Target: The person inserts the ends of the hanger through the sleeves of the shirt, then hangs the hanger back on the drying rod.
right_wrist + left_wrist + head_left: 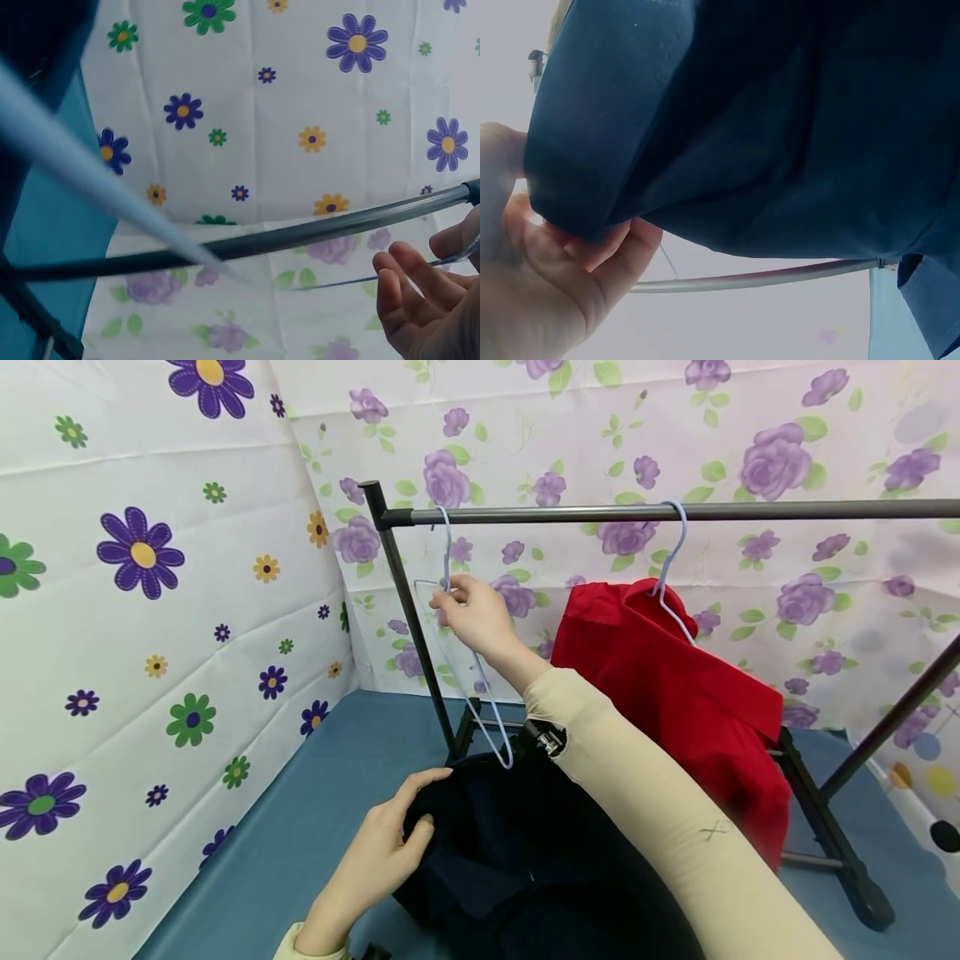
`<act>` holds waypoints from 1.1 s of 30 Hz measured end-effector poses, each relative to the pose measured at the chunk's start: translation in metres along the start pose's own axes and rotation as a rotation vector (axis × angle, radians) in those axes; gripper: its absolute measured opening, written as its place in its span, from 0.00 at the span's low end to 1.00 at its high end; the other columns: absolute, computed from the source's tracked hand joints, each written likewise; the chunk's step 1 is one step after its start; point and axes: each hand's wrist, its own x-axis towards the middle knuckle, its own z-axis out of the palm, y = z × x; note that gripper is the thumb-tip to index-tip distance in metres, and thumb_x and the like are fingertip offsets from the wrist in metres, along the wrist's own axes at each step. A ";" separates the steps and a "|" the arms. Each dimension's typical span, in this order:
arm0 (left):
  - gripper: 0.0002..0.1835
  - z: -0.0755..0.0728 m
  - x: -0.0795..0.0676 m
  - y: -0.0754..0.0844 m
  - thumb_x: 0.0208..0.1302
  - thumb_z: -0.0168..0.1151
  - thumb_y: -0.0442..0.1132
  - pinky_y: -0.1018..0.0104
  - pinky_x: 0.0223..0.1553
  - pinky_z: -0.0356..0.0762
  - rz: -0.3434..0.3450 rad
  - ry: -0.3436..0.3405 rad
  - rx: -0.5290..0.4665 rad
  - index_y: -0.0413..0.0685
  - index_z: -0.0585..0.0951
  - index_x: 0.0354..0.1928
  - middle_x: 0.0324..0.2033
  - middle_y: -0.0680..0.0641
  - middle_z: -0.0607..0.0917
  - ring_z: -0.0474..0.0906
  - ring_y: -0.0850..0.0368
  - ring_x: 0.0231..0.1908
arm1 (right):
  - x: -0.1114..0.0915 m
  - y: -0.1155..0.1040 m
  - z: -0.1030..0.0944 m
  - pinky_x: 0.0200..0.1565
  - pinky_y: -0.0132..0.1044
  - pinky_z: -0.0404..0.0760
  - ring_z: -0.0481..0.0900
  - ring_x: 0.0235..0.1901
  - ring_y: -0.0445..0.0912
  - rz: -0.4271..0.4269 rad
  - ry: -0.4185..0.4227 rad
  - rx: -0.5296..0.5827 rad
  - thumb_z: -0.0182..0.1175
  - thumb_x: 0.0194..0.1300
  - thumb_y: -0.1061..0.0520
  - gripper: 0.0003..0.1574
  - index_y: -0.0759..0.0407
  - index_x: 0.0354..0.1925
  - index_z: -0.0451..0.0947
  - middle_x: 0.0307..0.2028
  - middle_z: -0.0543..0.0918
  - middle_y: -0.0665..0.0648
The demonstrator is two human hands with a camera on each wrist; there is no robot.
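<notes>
- Left hand (378, 843) pinches the edge of a dark navy cloth garment (510, 860), lowest in the head view.
- Right hand (476, 614) pinches a thin pale-blue wire hanger (447, 547) near its neck; lower corner at garment edge.
- Judgement: hold cloth wide, guide corner slowly to avoid snagging.
- Hook on dark metal rail (555, 515).

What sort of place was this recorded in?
Probably a staged indoor corner, not a shop or wardrobe: flower-printed sheeting forms the backdrop on two sides, and a dark clothes rack with a red garment stands on a blue surface.
</notes>
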 end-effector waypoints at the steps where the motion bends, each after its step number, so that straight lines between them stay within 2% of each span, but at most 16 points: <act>1: 0.38 0.000 0.000 0.000 0.68 0.52 0.25 0.73 0.11 0.55 -0.002 -0.008 -0.012 0.73 0.65 0.71 0.10 0.61 0.58 0.45 0.73 0.08 | -0.001 0.000 -0.002 0.44 0.38 0.79 0.85 0.44 0.49 -0.021 0.008 -0.024 0.52 0.79 0.50 0.28 0.62 0.70 0.69 0.50 0.87 0.55; 6: 0.41 -0.001 0.000 0.000 0.67 0.51 0.24 0.72 0.15 0.54 -0.029 -0.067 -0.075 0.73 0.61 0.75 0.10 0.61 0.56 0.45 0.70 0.10 | -0.004 -0.003 -0.011 0.32 0.32 0.73 0.85 0.38 0.45 -0.110 0.048 -0.072 0.49 0.80 0.53 0.22 0.61 0.64 0.76 0.46 0.88 0.55; 10: 0.43 -0.001 0.002 -0.001 0.67 0.50 0.24 0.71 0.17 0.56 -0.051 -0.102 -0.106 0.72 0.58 0.77 0.11 0.61 0.56 0.46 0.68 0.11 | -0.010 -0.010 -0.021 0.33 0.32 0.74 0.86 0.42 0.44 -0.153 0.065 -0.116 0.48 0.81 0.52 0.21 0.62 0.61 0.77 0.50 0.87 0.55; 14: 0.44 -0.002 0.003 -0.002 0.68 0.50 0.25 0.71 0.16 0.55 -0.062 -0.116 -0.130 0.75 0.56 0.77 0.10 0.60 0.57 0.46 0.69 0.10 | -0.018 -0.015 -0.033 0.34 0.34 0.74 0.85 0.46 0.43 -0.166 0.060 -0.152 0.47 0.81 0.50 0.20 0.61 0.54 0.79 0.53 0.86 0.54; 18: 0.44 -0.003 0.005 -0.001 0.67 0.49 0.24 0.71 0.14 0.54 -0.078 -0.123 -0.157 0.77 0.56 0.76 0.10 0.59 0.58 0.47 0.70 0.09 | -0.031 -0.014 -0.045 0.33 0.35 0.74 0.85 0.45 0.42 -0.188 0.046 -0.156 0.47 0.81 0.50 0.19 0.60 0.52 0.79 0.55 0.85 0.53; 24: 0.44 -0.004 0.007 -0.001 0.67 0.47 0.23 0.70 0.11 0.54 -0.115 -0.120 -0.180 0.78 0.57 0.76 0.09 0.58 0.58 0.47 0.70 0.08 | -0.060 -0.008 -0.061 0.42 0.35 0.81 0.85 0.41 0.41 -0.235 0.035 -0.150 0.49 0.80 0.50 0.22 0.59 0.63 0.76 0.55 0.85 0.50; 25: 0.44 -0.004 0.007 -0.001 0.67 0.47 0.23 0.70 0.12 0.54 -0.116 -0.120 -0.181 0.78 0.57 0.76 0.09 0.58 0.58 0.47 0.70 0.08 | -0.065 -0.008 -0.064 0.41 0.36 0.83 0.85 0.40 0.41 -0.236 0.037 -0.146 0.49 0.80 0.49 0.23 0.57 0.65 0.75 0.54 0.85 0.50; 30: 0.44 -0.004 0.010 -0.003 0.68 0.46 0.24 0.70 0.12 0.54 -0.111 -0.127 -0.196 0.78 0.56 0.76 0.09 0.58 0.59 0.47 0.69 0.08 | -0.091 -0.004 -0.080 0.38 0.40 0.84 0.84 0.37 0.40 -0.258 0.045 -0.136 0.51 0.79 0.48 0.21 0.54 0.63 0.77 0.53 0.86 0.47; 33: 0.43 -0.004 0.014 -0.005 0.68 0.46 0.24 0.70 0.12 0.54 -0.107 -0.132 -0.215 0.75 0.56 0.77 0.10 0.55 0.60 0.47 0.68 0.08 | -0.105 -0.002 -0.092 0.35 0.39 0.83 0.84 0.36 0.40 -0.290 0.052 -0.130 0.52 0.79 0.49 0.19 0.55 0.60 0.79 0.53 0.86 0.47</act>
